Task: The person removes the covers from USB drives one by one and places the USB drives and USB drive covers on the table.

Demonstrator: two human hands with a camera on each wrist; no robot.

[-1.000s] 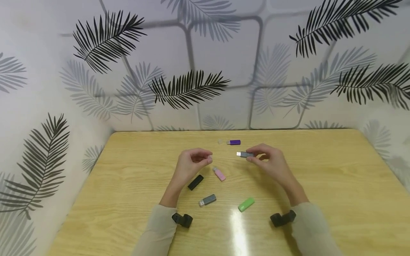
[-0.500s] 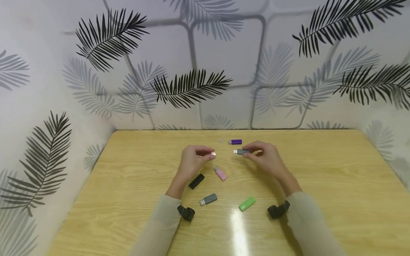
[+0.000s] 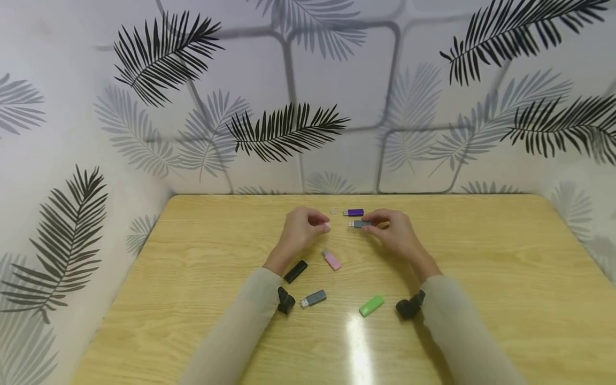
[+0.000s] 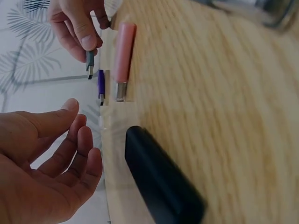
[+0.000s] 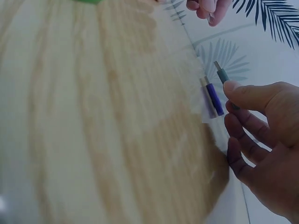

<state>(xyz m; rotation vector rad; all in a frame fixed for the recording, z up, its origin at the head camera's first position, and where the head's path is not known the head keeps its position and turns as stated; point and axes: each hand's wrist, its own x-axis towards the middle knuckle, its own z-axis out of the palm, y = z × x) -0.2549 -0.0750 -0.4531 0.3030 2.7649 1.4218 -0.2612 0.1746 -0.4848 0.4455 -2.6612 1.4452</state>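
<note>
My right hand (image 3: 392,229) pinches a grey USB stick (image 3: 358,224) between thumb and fingers, its metal plug pointing left; the plug shows bare in the right wrist view. My left hand (image 3: 304,230) pinches a small whitish clear cap (image 3: 327,224), mostly hidden by the fingertips. The two hands face each other over the back of the table, a short gap apart. Just behind the grey stick lies a purple USB stick (image 3: 354,213), plug to the left, with a small clear cap (image 3: 333,212) beside it.
On the wooden table (image 3: 192,299) nearer the body lie a pink USB stick (image 3: 331,260), a black one (image 3: 295,271), a second grey one (image 3: 313,299) and a green one (image 3: 371,306). A leaf-patterned wall covering (image 3: 337,107) rises behind the table's back edge.
Both hands have moved farther back and closer together, the left one rightward with the cap, the right one leftward with the grey USB stick. The things on the table stay put.
</note>
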